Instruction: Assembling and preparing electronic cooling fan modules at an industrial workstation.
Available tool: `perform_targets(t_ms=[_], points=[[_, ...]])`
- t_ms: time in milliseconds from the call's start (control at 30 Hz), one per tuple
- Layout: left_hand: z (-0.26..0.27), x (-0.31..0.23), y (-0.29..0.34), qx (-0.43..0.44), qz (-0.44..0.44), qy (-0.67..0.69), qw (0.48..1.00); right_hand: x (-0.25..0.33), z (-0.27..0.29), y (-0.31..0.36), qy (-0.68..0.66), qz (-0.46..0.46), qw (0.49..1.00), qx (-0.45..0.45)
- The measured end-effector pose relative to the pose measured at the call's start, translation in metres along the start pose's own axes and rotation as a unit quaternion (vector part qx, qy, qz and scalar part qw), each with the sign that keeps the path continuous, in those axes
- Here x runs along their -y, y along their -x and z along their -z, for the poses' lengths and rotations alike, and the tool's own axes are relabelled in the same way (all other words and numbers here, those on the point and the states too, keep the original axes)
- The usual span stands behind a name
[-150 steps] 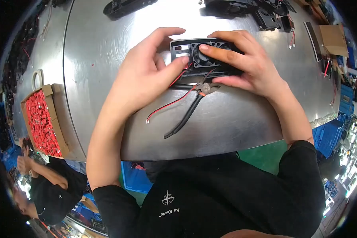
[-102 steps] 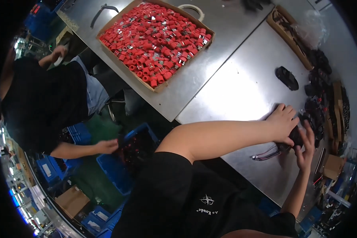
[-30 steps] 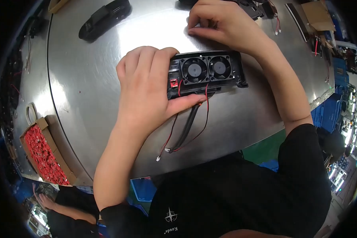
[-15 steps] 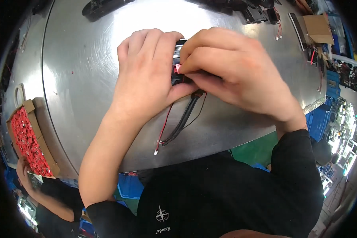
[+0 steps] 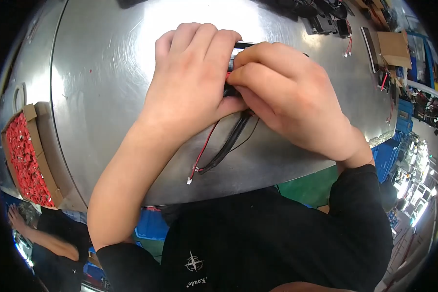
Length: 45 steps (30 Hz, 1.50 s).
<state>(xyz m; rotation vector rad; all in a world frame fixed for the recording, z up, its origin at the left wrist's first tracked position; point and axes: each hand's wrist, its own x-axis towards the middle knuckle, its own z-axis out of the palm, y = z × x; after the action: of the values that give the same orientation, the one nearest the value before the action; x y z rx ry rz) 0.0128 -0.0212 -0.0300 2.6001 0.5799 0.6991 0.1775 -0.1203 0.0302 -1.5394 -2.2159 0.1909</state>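
My left hand (image 5: 192, 73) is wrapped round a black device with a silvery, slotted part (image 5: 234, 52), holding it on the metal table. Most of the device is hidden by my fingers. My right hand (image 5: 294, 92) is closed, with thumb and fingertips pinched at a small red part (image 5: 228, 76) against the device. From beneath my hands a thick black cable (image 5: 231, 138) runs toward me, together with a thin red wire (image 5: 205, 146) and a thin black wire. A small white connector (image 5: 189, 181) lies at the end, near the table's front edge.
A cardboard box (image 5: 45, 168) full of small red parts stands at the left, with a co-worker's hand (image 5: 17, 220) below it. Black devices with wires (image 5: 324, 23) lie at the back right, near an open carton (image 5: 393, 47). The steel table (image 5: 100, 107) ends before my body.
My hands and the device sit slightly farther right and up in the picture. Both grips look the same. The co-worker's hand has come away from the box of red parts.
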Motion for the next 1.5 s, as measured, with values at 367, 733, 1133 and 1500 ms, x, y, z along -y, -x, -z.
perform_targets(t_ms=[367, 733, 1133, 1500], points=[[0.000, 0.003, 0.000, 0.023, 0.004, 0.013, 1.000, -0.007, 0.008, -0.008, -0.102, -0.107, 0.989, 0.019], [-0.006, 0.003, 0.001, -0.008, -0.006, 0.000, 1.000, -0.004, 0.003, -0.007, -0.035, -0.035, 0.998, 0.034], [0.003, 0.005, -0.001, 0.003, -0.021, 0.021, 1.000, 0.009, 0.015, 0.006, -0.003, -0.137, 0.981, 0.140], [0.003, 0.025, -0.005, -0.001, -0.098, 0.030, 0.995, 0.019, 0.013, 0.012, 0.038, -0.126, 0.984, 0.121]])
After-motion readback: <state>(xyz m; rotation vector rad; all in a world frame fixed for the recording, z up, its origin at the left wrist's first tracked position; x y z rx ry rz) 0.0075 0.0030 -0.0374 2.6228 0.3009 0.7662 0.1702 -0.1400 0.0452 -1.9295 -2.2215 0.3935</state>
